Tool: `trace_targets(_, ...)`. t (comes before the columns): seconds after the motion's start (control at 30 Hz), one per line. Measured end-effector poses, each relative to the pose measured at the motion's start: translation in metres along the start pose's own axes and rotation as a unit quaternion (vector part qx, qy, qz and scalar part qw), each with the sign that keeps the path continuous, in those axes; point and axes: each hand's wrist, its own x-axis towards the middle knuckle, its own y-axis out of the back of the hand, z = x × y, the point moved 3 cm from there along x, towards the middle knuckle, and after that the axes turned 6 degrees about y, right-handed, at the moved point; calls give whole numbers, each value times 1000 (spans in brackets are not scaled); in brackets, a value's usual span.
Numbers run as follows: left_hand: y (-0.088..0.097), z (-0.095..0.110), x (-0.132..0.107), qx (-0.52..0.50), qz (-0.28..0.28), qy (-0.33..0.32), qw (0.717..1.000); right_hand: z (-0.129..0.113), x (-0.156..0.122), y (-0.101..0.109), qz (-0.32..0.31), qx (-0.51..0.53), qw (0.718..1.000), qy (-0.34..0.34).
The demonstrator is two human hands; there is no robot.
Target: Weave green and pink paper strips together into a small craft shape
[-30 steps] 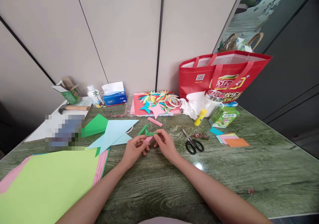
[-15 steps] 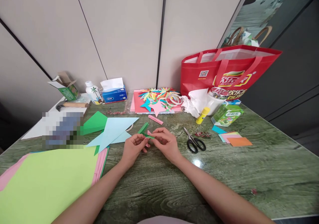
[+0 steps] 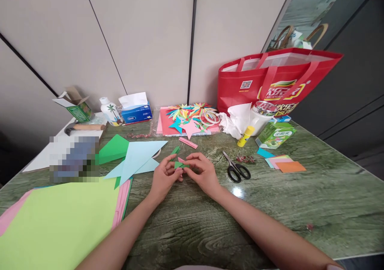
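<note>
Between my fingertips is a small piece of folded paper (image 3: 178,165), green with pink points showing. My left hand (image 3: 166,175) pinches it from the left, and my right hand (image 3: 203,173) grips it from the right. Fingers cover much of its shape. Just beyond them lies a folded green strip (image 3: 175,150), and farther back a folded pink strip (image 3: 188,143). Black-handled scissors (image 3: 236,169) rest on the table to the right of my right hand. Large folded light-blue paper (image 3: 139,158) lies left of my left hand, beside a green folded sheet (image 3: 114,149).
A stack of coloured paper (image 3: 60,218) covers the near left. Paper stars (image 3: 189,127) lie on a packet at the back. A yellow glue stick (image 3: 245,136), green carton (image 3: 275,135), white jar (image 3: 262,120) and red bag (image 3: 240,92) stand right. Small paper pieces (image 3: 290,166) lie nearby.
The folded paper has turned between my fingers, so more of its green face shows. Both hands stay close together, and the view has shifted slightly.
</note>
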Motion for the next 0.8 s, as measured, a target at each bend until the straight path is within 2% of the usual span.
trace_targets(0.33,2,-2,1,2,7,-21,1000,1,-1,-2,3,24,1000,-14)
trace_targets(0.6,0,1,-1,-25,-18,-34,999,7,-2,-6,18,147,983,-111)
trace_targets(0.8,2,2,-3,9,-48,-24,999,3,0,-7,-9,104,990,-99)
